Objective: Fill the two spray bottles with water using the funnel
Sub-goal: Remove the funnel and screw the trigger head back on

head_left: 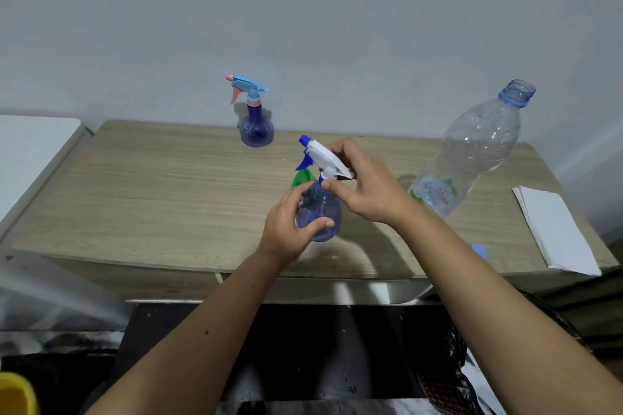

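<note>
The small round translucent blue spray bottle [318, 216] is stood near the middle of the pale wood-grain worktop [151, 185], toward its near edge. Its belly is gripped by the left hand [288, 224], fingers and thumb curled round it, while the white trigger head with blue nozzle [320, 158] is pinched at the collar by the right hand [362, 185]. Whether the head is being screwed on or off cannot be told, nor how much water is inside.

Just behind the bottle on its left, part of a green plastic funnel [302, 178] is seen. A second blue spray bottle with a light blue and pink trigger head [255, 118] stands at the far edge, well apart. The large clear plastic water bottle [472, 152], uncapped and apparently almost empty, stands to the right, with its small blue cap [480, 250] near the front edge and a stack of white paper [553, 232] beside it.

Several risks can be judged. If the collar is turned at a slant, the thread could be crossed and a leak caused. If the belly is squeezed too hard, water could be forced out of the neck. The light open bottle could be toppled by the right forearm, and the paper wetted.
</note>
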### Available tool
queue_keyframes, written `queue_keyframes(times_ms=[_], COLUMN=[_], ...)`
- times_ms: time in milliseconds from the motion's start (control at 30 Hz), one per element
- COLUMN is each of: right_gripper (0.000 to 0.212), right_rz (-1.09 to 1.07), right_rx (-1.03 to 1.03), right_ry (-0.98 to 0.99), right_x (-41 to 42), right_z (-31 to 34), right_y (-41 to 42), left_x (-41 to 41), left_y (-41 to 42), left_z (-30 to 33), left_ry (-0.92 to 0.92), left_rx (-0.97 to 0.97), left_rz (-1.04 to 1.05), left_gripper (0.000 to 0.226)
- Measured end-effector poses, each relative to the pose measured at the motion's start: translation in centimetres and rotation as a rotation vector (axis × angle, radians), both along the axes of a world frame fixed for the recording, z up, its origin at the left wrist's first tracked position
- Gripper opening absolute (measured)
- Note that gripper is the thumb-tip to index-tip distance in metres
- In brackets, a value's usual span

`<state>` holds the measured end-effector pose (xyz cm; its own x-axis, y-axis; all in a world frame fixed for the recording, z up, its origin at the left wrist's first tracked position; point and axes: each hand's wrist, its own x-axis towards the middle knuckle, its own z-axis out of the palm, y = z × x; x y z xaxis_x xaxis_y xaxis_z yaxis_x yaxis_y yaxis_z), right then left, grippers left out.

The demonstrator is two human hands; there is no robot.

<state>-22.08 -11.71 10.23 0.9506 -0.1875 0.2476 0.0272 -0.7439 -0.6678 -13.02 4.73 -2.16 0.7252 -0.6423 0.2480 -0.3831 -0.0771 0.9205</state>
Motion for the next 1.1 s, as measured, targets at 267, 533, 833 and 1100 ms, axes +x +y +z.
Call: queue_keyframes(times_ms=[267, 533, 833, 1100], right_gripper=[0.036, 0.037, 0.032, 0.042], right_rz=[0.005, -0.171, -0.189, -0.249], right_rx=[0.019, 0.474, 0.531, 0.578], right_ry=[0.095, 0.020, -0.023, -0.016], right_x=[0.6, -0.1, -0.4, 0.0], right_z=[0.8, -2.5, -2.8, -3.1], right_y=[-0.6, 0.3, 0.3, 0.4], left_x=[0.0, 0.1, -0.2, -0.2], left_y=[-0.1, 0.1, 0.1, 0.1], left_z=[-0.1, -0.1, 0.1, 0.2], left_ry=[0.004, -0.039, -0.041, -0.086], left_rx=[-0.003, 0.011, 0.017, 0.022], left_rz=[-0.007, -0.002, 0.034, 0.039], left_gripper=[0.074, 0.074, 0.077, 0.073])
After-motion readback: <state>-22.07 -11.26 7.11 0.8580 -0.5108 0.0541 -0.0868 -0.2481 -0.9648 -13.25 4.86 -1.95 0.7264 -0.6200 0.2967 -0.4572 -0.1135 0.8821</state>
